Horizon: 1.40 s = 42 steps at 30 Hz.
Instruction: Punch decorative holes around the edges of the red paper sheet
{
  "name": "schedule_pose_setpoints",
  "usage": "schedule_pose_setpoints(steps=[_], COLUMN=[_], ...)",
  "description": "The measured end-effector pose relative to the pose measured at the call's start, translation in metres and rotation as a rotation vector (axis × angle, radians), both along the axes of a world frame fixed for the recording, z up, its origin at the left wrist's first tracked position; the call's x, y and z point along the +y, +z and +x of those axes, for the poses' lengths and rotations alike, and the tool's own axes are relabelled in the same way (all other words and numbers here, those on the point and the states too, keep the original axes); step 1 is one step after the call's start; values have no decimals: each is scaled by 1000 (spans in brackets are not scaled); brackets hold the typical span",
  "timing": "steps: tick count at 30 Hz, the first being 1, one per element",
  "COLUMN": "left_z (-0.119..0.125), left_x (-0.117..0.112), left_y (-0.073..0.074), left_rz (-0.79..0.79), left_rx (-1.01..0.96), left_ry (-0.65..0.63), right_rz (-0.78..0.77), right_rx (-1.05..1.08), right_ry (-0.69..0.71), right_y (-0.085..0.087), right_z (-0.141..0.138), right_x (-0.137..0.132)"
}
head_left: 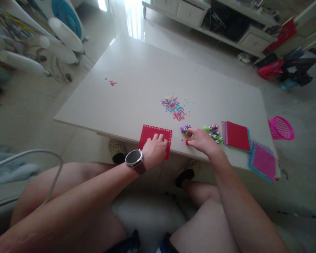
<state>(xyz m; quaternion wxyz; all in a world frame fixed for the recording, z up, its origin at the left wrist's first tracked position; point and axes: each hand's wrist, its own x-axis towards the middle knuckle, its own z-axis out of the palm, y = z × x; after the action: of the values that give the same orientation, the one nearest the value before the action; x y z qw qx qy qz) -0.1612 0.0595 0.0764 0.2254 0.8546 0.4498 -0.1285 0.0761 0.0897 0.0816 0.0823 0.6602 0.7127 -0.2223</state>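
My left hand (156,149), with a watch at the wrist, lies on a red square card (144,135) at the table's near edge, fingers slightly curled and pressing on it. Small holes run along the card's top edge and down its right side. To the right, my right hand (200,140) is curled, with a small red thing at the thumb tip; what it is I cannot make out. Just beyond those fingers is a purple craft punch (184,128) with eye-like dots. Several green, purple and red punches (218,137) lie beside the hand, partly hidden by it.
Colourful paper bits (175,107) are heaped mid-table, with a few red bits (112,83) further left. A stack of coloured cards (238,136) and punched cards (264,162) lie at the right end. A pink basket (281,128) stands on the floor beyond.
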Motion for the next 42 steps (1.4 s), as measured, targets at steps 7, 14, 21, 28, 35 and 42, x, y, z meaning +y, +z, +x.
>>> schedule_pose_setpoints(steps=[7,14,21,28,35,42], left_z=[1,1,2,3,3,3], left_x=[-2,-3,-3,-5,-5,-6], left_y=[-4,-3,-2,-5,-5,-12], left_rz=[26,28,37,56,59,74], left_rx=[-10,-17,-2,-1,15,20], left_ry=[-1,1,-12,-7,-17,-31], right_rz=[-149,-189,-223,66,53,-54], right_rx=[50,76,180,207,119,51], right_ry=[57,36,24,51,60,71], right_y=[-8,-7,-8,-8,-9,-4], right_z=[-10,-18,-24,-28,-20,-25], right_x=[1,2,4,3,-1,-4])
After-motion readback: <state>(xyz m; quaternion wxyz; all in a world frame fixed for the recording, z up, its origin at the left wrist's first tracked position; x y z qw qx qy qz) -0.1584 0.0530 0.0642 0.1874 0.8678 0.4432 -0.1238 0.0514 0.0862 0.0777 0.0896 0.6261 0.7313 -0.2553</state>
